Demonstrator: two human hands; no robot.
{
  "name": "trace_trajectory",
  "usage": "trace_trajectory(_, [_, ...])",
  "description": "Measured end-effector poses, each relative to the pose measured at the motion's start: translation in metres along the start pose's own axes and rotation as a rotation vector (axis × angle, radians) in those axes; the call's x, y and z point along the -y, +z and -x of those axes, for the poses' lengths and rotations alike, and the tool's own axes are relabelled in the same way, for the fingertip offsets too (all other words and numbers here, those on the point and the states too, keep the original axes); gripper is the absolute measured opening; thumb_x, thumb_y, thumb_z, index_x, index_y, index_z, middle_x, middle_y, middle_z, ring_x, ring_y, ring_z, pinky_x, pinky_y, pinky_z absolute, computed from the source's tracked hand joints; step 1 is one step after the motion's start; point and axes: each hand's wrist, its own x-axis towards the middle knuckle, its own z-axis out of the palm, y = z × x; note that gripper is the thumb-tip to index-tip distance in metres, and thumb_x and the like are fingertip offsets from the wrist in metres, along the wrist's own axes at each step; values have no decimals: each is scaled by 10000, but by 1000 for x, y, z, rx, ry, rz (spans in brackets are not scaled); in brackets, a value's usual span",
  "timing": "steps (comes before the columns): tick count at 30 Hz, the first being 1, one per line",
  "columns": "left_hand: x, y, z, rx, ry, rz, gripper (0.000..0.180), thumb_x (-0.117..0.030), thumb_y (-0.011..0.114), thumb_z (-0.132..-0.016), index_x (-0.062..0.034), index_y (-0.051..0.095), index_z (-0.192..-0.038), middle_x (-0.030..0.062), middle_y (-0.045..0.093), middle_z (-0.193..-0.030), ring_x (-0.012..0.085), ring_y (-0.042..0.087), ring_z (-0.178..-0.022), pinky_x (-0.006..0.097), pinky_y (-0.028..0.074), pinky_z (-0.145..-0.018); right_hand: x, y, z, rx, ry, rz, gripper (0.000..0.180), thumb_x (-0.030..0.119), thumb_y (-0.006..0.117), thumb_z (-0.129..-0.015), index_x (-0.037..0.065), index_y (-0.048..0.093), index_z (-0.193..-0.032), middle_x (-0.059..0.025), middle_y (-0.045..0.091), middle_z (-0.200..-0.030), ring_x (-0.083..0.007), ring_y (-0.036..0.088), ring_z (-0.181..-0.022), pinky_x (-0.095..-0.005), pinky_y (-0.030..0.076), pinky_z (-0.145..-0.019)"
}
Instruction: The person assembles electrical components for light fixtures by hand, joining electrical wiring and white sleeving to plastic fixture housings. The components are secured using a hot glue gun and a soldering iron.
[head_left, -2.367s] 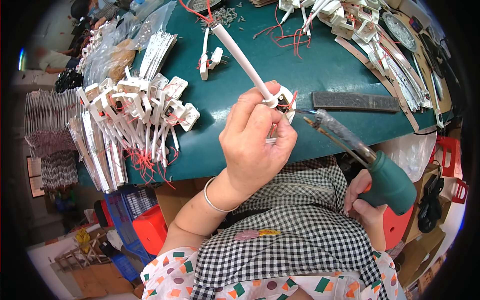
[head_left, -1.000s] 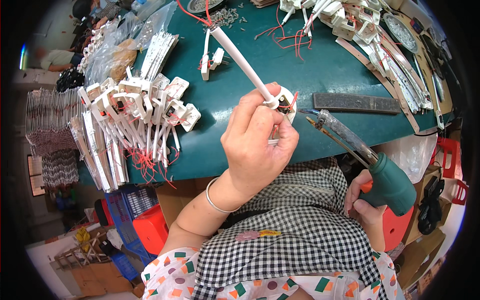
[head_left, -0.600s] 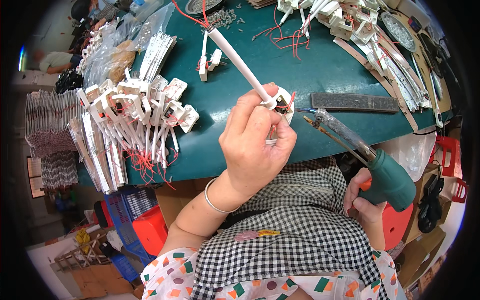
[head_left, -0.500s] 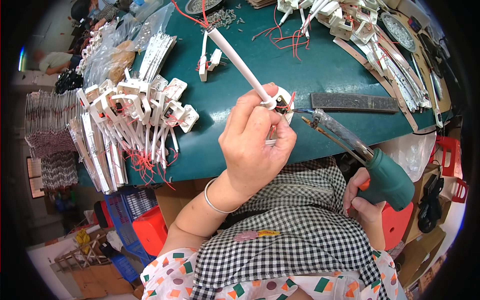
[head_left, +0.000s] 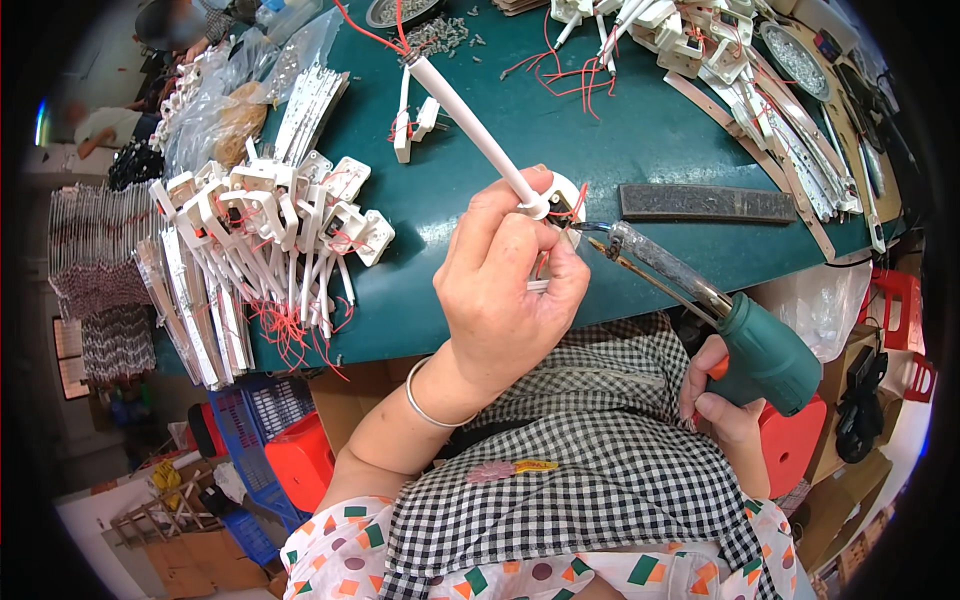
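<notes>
My left hand (head_left: 508, 275) is closed round a white plastic fitting (head_left: 563, 194) with a long white tube (head_left: 470, 122) and red wires at the tube's far end. More red wires stick out of the fitting's hollow, partly hidden by my fingers. In my right hand (head_left: 718, 388) is a green-handled soldering gun (head_left: 766, 352), held by its grip, with the index finger near an orange trigger. Its tip reaches the fitting's edge by the red wires; whether it touches a wire I cannot tell.
On the green table (head_left: 430, 310), a heap of white fittings (head_left: 290, 215) lies at left, another (head_left: 690, 30) far right. A dark flat bar (head_left: 705, 204) sits beyond the soldering gun. Metal strips (head_left: 770, 150) lie right; dishes of small parts (head_left: 795, 60) stand at the back.
The soldering gun has moved left, bringing its tip closer into the fitting by the red wires. My left hand and the fitting have barely shifted.
</notes>
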Motion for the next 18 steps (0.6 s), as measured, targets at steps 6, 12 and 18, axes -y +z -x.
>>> trace_trajectory(6, [-1,4,1,-59,-37,15,203,84,660,-606,-15,534,-729,167,643,-1014,246,645,-745,309,547,-601,-4,-1,0,-44,-48,-28,410,77,701,-722,-35,492,-1057,-97,493,-732,-180,530,-473,-269,470,-413])
trace_trajectory(12, [-2,3,0,-56,-35,5,204,86,659,-605,-12,533,-732,171,642,-1012,249,650,-742,311,548,-593,16,-1,-11,-94,-119,-149,439,47,691,-719,-52,484,-1092,-101,513,-695,-177,547,-484,-261,488,-427])
trace_trajectory(18, [-4,-1,-1,-3,-29,-35,141,94,643,-668,21,545,-739,209,622,-1056,215,657,-805,264,551,-579,17,-10,-9,-90,-170,-155,493,58,652,-706,-73,451,-1137,-103,499,-663,-183,516,-426,-266,472,-358])
